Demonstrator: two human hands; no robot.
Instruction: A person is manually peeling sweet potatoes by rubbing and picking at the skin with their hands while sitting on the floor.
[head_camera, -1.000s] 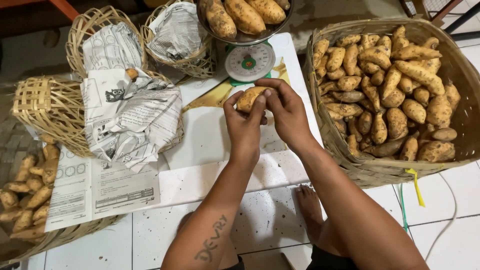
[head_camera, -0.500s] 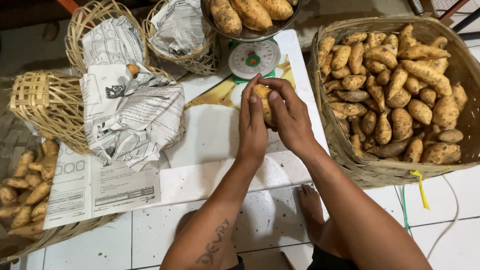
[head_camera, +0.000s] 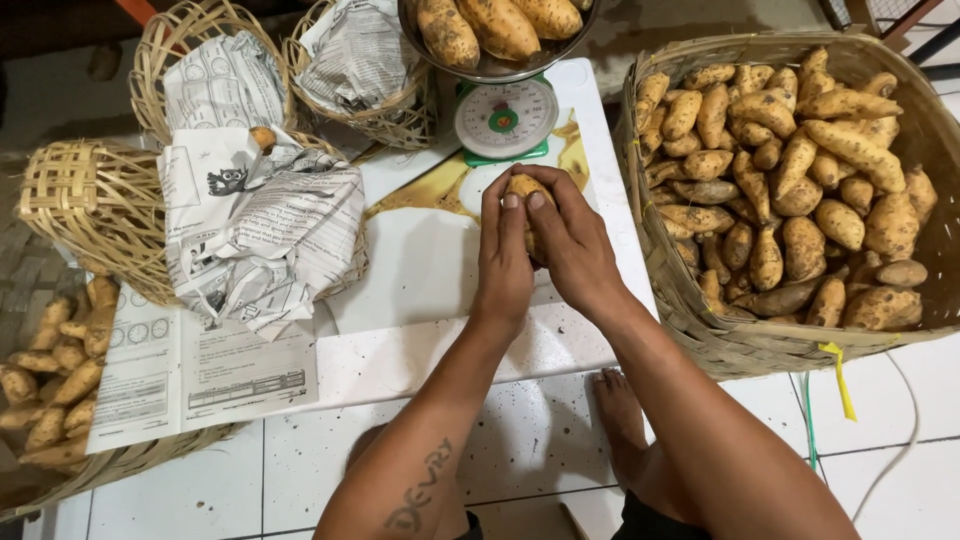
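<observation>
Both hands clasp one brown sweet potato (head_camera: 522, 186) over a low white table (head_camera: 420, 350). My left hand (head_camera: 503, 255) wraps its left side, fingers pointing away from me. My right hand (head_camera: 568, 240) covers its right side, so only the potato's far tip shows. Just beyond it stands a green and white kitchen scale (head_camera: 503, 120) whose metal bowl (head_camera: 490, 66) holds three large sweet potatoes (head_camera: 498, 22).
A big woven basket (head_camera: 700, 320) full of sweet potatoes is at the right. Newspaper-lined baskets (head_camera: 270, 220) stand at the left and back, one empty basket (head_camera: 85, 205) lies on its side. Another basket of potatoes (head_camera: 50, 380) sits at lower left. My bare foot (head_camera: 620, 420) rests on the tiled floor.
Both hands have closed more tightly round the sweet potato and turned it upright, covering more of it. They stay in front of the scale.
</observation>
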